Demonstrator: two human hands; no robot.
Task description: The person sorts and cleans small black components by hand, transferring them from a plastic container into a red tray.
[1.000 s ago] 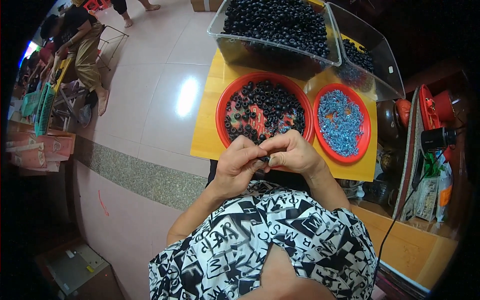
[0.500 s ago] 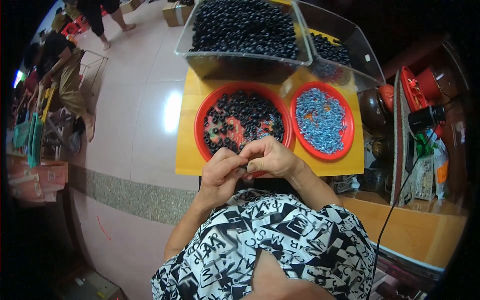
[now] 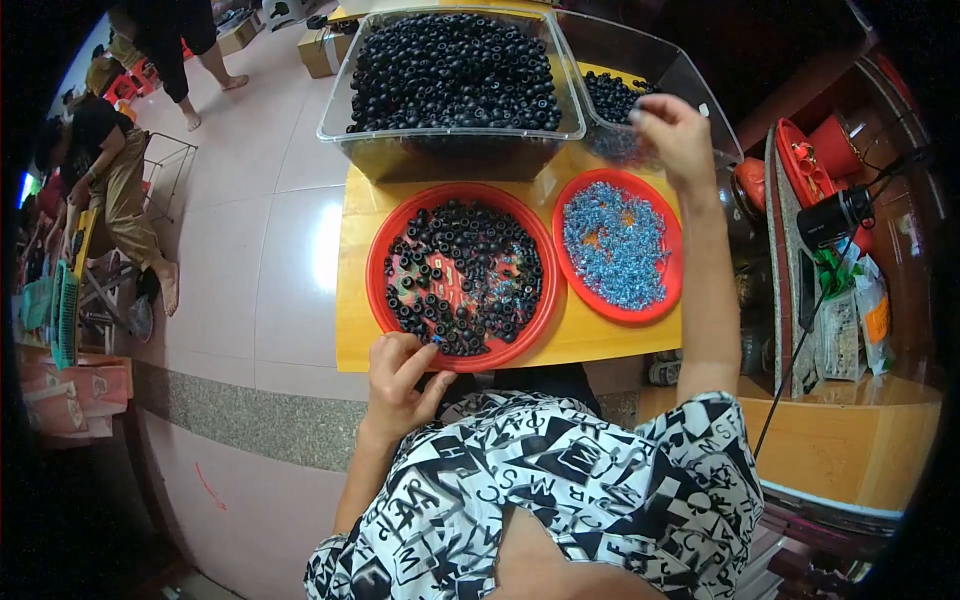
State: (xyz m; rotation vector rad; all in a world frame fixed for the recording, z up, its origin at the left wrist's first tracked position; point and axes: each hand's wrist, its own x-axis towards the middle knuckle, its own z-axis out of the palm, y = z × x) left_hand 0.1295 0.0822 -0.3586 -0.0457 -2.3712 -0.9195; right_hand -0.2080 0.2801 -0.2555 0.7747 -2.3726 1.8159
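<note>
Nearest to us, the left hand (image 3: 398, 378) bends its fingers at the near rim of the round red tray (image 3: 548, 300); a bluish speck shows by its fingertip, but we cannot tell whether it is pinched. Half a second ago both hands met here; now the right hand (image 3: 680, 140) is away, up near the second clear bin (image 3: 640, 40). In the tray we see black rounded pieces (image 3: 470, 225), loosely scattered, many with a round opening. The red plate (image 3: 673, 260) beside it carries small shiny blue-silver pieces (image 3: 615, 250). Farther, the large clear bin (image 3: 450, 160) is heaped with similar black pieces. The right hand, fingers curled, is blurred and partly covers the second bin; what it holds, if anything, we cannot tell.
</note>
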